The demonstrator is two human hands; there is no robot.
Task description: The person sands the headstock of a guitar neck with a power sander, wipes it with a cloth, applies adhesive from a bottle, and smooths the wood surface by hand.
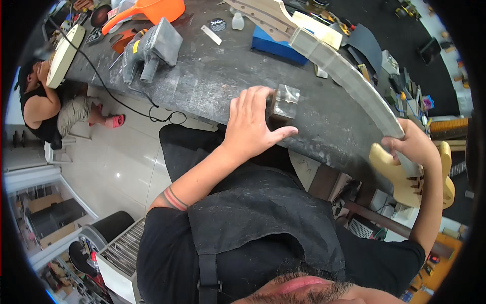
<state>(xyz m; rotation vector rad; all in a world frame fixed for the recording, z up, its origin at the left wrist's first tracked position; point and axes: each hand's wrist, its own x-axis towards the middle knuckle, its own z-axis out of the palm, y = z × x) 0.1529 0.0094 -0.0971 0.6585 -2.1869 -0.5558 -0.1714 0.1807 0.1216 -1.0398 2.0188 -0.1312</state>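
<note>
My right hand (416, 144) is wrapped round the neck of an electric guitar (349, 76), close to where it meets the pale yellow body. The neck lies at a slant, its fingerboard covered in pale grey strips. Its headstock end rests over a blue block (276, 46) on the bench. My left hand (252, 120) is open, fingers stretched out and thumb apart. Its fingertips are at the left side of a small dark block (286, 103) with a shiny top, which sits near the bench's front edge. Whether they touch it I cannot tell.
On the dark bench (202, 86) lie a grey power sander (152, 50), an orange scoop-like container (157, 9), a small white bottle (237, 21) and a short metal ruler (211, 35). A black cord (101, 76) hangs off the left edge. Another person (45, 109) sits at far left.
</note>
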